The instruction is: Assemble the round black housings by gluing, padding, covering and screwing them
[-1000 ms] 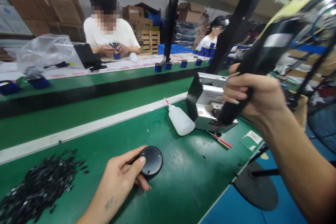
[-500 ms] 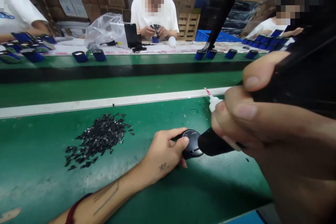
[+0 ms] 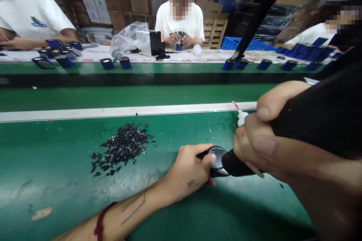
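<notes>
My left hand (image 3: 194,175) reaches in from the bottom and is closed around the edge of a round black part (image 3: 219,158) with a smooth, disc-like face, thumb on top. Large and close at the right, my right hand (image 3: 263,143) is closed on a black piece with a rounded end (image 3: 237,163), which overlaps the disc's right side in view. Whether the two touch, I cannot tell. A white nozzle with a pink-striped tip (image 3: 242,117) sticks out beyond the right fingers; its body is hidden. Left of my left hand lies a heap of small black pieces (image 3: 127,143).
A white strip (image 3: 85,114) crosses the green table (image 3: 70,135). Blue cylindrical parts (image 3: 125,62) line the far bench's edge, near a clear plastic bag (image 3: 131,39). Several people sit across; one co-worker's hands (image 3: 181,39) work over a blue part. A black pole (image 3: 260,11) slants down at right.
The view has shifted, so most of the scene sits further right. Both hands keep their grips, and the black piece still overlaps the disc.
</notes>
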Demonstrator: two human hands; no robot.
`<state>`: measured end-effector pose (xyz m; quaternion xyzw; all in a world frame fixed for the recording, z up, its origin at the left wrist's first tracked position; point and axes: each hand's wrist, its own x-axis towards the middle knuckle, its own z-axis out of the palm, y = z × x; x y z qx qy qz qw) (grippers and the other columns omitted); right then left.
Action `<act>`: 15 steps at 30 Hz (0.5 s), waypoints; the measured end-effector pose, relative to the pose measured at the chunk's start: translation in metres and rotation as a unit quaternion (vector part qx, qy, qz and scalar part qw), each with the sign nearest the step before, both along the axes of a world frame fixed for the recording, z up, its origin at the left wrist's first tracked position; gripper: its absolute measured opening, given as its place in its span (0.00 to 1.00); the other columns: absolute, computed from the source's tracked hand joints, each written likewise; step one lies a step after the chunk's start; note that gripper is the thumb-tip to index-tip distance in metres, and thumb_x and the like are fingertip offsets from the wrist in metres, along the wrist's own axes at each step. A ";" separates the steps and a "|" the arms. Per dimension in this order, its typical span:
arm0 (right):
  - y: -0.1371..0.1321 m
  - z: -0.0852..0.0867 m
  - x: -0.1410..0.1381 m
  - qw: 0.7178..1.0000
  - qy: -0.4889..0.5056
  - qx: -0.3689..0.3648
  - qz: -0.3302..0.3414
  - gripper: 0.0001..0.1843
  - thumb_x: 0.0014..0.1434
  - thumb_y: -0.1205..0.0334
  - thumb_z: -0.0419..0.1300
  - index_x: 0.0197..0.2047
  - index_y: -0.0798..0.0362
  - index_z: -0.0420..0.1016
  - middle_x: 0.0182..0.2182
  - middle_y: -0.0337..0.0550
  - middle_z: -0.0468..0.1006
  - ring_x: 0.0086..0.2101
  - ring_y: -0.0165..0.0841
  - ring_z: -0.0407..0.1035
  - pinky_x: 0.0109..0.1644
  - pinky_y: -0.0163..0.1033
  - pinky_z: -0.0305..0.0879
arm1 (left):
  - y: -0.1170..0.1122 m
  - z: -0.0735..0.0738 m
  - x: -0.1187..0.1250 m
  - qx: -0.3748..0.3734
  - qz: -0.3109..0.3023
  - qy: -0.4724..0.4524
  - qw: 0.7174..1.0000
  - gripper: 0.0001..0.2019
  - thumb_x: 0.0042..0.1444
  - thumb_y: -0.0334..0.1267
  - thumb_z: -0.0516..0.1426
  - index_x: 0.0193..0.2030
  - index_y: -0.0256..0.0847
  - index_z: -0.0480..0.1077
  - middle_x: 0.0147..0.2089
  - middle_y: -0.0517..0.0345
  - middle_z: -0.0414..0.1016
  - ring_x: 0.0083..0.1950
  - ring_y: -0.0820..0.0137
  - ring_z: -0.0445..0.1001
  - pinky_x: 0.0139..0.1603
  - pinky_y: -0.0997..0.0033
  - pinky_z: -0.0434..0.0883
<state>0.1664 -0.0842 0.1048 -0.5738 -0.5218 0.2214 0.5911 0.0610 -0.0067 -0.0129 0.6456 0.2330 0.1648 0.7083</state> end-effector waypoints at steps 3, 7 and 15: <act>0.000 0.003 -0.004 0.997 0.068 -0.015 0.019 0.08 0.56 0.61 0.62 0.37 0.45 0.66 0.18 0.34 0.58 0.17 0.29 0.55 0.17 0.37 0.55 | 0.000 0.000 0.000 0.001 0.003 -0.001 1.000 0.13 0.60 0.37 0.51 0.38 0.36 0.75 0.26 0.58 0.73 0.20 0.74 0.72 0.19 0.78 0.63; 0.008 0.002 0.002 0.979 0.168 -0.052 0.099 0.12 0.51 0.62 0.68 0.35 0.45 0.67 0.14 0.30 0.59 0.14 0.25 0.53 0.17 0.34 0.54 | 0.000 0.001 -0.001 -0.002 0.004 -0.002 1.000 0.14 0.61 0.39 0.51 0.39 0.35 0.76 0.28 0.56 0.75 0.20 0.74 0.72 0.20 0.78 0.64; 0.010 0.004 0.004 0.981 0.175 -0.020 0.086 0.11 0.51 0.66 0.65 0.35 0.45 0.68 0.14 0.31 0.60 0.14 0.25 0.53 0.17 0.34 0.53 | 0.002 0.000 -0.001 -0.003 0.010 0.023 1.000 0.16 0.60 0.42 0.53 0.47 0.36 0.76 0.26 0.57 0.74 0.19 0.73 0.71 0.19 0.77 0.63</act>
